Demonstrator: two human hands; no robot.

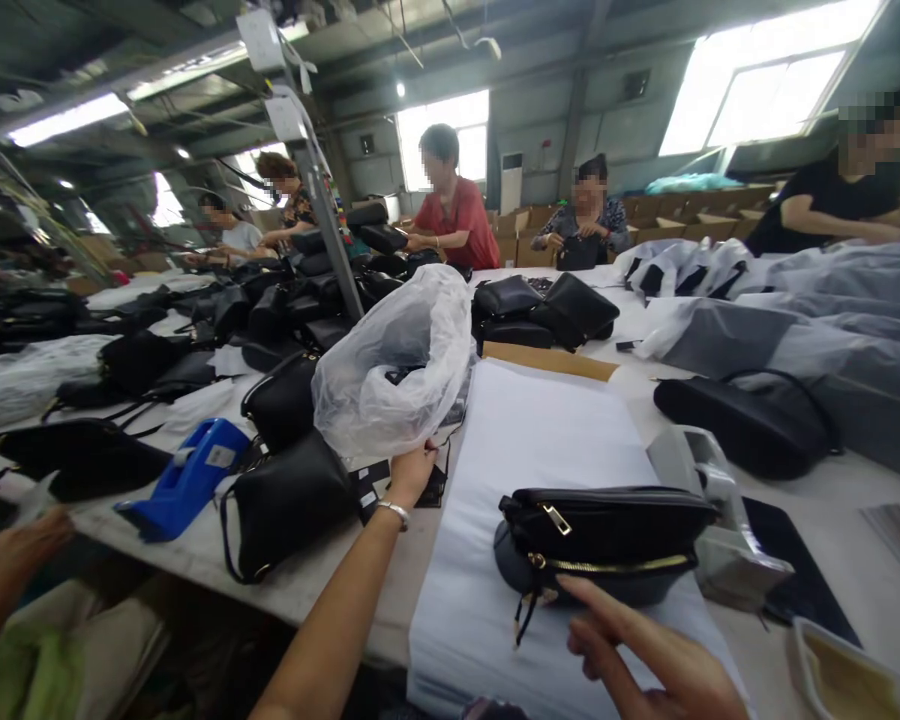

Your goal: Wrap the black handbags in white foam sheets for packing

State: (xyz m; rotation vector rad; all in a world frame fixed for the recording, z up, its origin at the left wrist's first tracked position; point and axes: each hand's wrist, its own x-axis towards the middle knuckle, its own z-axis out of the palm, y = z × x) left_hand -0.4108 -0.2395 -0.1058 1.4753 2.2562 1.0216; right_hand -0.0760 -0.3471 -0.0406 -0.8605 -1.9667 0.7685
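A black bag [607, 530] with a gold zipper lies on a stack of white paper [547, 430]. My right hand [637, 640] is at the bag's lower front edge, index finger stretched toward the zipper and the other fingers curled, holding nothing. My left hand [414, 472], with a silver bangle at the wrist, reaches forward to small black tags [435, 485] beside the paper. A clear plastic bag [397, 370] stands just beyond it. The left fingertips are partly hidden, and what they hold cannot be made out.
A blue tape dispenser [187, 480] and black bags [292, 505] lie on the left. A grey dispenser [720, 520] and plastic tray [840, 670] are right. Another person's hand [19, 560] is at far left; several people work across the table.
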